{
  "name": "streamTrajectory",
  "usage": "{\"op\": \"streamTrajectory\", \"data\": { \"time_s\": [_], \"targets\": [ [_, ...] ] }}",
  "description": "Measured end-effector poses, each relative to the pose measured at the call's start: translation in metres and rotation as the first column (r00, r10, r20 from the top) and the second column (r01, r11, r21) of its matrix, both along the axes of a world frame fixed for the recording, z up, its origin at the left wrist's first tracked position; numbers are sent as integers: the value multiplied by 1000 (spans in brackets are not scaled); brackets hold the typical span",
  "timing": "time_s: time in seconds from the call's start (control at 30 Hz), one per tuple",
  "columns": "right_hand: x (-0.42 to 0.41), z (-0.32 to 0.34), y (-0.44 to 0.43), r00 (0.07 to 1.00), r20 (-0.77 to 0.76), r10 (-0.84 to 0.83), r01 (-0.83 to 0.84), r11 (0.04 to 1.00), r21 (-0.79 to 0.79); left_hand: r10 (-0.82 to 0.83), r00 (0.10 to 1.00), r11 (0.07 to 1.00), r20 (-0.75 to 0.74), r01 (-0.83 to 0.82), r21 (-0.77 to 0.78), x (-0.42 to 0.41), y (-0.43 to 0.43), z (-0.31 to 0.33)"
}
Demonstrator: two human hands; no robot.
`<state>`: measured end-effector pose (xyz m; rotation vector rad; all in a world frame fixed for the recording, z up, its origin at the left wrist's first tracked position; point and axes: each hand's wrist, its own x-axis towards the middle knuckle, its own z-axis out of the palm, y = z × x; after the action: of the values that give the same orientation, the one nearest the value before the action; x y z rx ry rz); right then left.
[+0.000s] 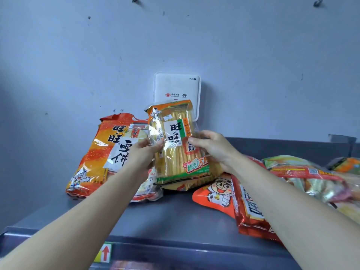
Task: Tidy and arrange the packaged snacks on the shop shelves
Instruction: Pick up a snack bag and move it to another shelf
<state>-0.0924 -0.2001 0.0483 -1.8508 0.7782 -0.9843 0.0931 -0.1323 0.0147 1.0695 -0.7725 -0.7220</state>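
I am gripping the rice-cracker pack by its side edges, left hand and right hand both curling round it; I am holding it upright over the shelf top, beside the orange bag, seemingly so its label is facing out.

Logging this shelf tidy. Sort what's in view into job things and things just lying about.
Job: rice cracker pack, gripped by left hand and right hand; big orange bag at left; red packs lying at right; grey shelf.
Lying about: white WiFi router against the wall; arrow sticker on the shelf edge.
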Motion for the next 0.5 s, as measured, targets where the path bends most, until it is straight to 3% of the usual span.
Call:
{"op": "streamTrajectory", "data": {
  "time_s": [0.17, 0.5],
  "targets": [
    [-23, 1, 14, 998, 52, -24, 27, 998, -50, 8, 998, 998, -57, -12, -58, -29, 4, 9],
    [-110, 4, 35, 917, 330, -225, 261, 963, -71, -25, 994, 994, 102, 35, -105, -127, 23, 23]
  ]
}}
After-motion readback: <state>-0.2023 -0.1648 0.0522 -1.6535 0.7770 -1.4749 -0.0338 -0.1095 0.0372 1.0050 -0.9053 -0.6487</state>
